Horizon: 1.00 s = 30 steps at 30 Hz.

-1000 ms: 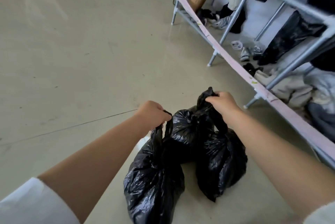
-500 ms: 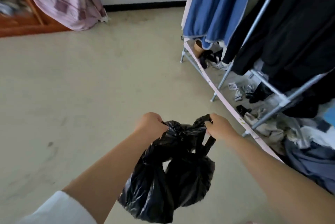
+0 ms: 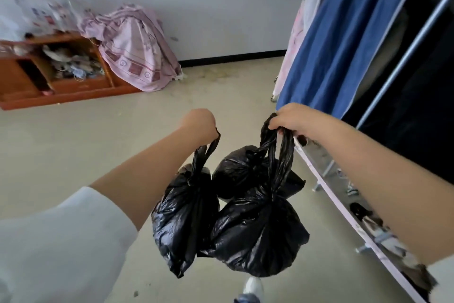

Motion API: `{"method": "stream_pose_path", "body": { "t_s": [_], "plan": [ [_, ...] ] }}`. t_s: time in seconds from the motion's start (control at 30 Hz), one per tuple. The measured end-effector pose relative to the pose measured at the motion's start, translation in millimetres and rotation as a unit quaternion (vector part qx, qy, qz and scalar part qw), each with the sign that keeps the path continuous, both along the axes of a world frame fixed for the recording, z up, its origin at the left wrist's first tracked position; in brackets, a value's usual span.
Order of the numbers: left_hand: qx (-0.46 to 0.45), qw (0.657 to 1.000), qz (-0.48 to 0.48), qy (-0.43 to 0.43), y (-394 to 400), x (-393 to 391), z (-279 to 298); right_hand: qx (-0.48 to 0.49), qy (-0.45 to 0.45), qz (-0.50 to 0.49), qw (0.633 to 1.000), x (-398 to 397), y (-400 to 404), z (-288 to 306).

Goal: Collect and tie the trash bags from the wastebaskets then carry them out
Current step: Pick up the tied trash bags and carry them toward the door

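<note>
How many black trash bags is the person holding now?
3. One bag hangs from the left hand; a small bag and a large bag hang from the right hand.

Your left hand (image 3: 199, 123) grips one tied black plastic trash bag (image 3: 184, 219) hanging below it; your right hand (image 3: 294, 117) grips two more black bags (image 3: 258, 229) beside it, above the beige floor (image 3: 98, 143).

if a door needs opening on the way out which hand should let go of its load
Left, probably. The left hand grips one black trash bag, while the right hand holds the tied tops of two bags, so passing one bag across looks easier.
</note>
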State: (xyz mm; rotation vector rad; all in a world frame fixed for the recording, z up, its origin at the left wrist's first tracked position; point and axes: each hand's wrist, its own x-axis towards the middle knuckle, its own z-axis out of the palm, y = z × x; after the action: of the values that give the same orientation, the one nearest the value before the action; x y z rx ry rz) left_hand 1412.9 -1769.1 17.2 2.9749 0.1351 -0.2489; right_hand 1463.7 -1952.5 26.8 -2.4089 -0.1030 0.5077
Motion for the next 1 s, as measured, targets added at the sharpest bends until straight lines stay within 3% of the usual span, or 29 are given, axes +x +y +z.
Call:
{"method": "stream_pose_path", "body": {
  "t_s": [0.27,0.43,0.6,0.8,1.0],
  "plan": [
    [0.027,0.996,0.071,0.047,49,177,7,-0.165,-0.075,0.190,0.965,181,58,8],
    [0.000,0.995,0.095,0.030,64,303,14,-0.135,-0.084,0.189,0.969,311,81,21],
    [-0.007,0.998,0.067,0.012,87,451,10,-0.176,-0.065,0.164,0.968,458,113,13],
    [-0.001,0.999,0.035,-0.007,128,650,12,-0.269,-0.050,0.187,0.944,646,151,14],
    [0.020,0.999,0.025,-0.015,152,840,26,-0.235,-0.037,0.155,0.959,830,166,24]
  ]
}}
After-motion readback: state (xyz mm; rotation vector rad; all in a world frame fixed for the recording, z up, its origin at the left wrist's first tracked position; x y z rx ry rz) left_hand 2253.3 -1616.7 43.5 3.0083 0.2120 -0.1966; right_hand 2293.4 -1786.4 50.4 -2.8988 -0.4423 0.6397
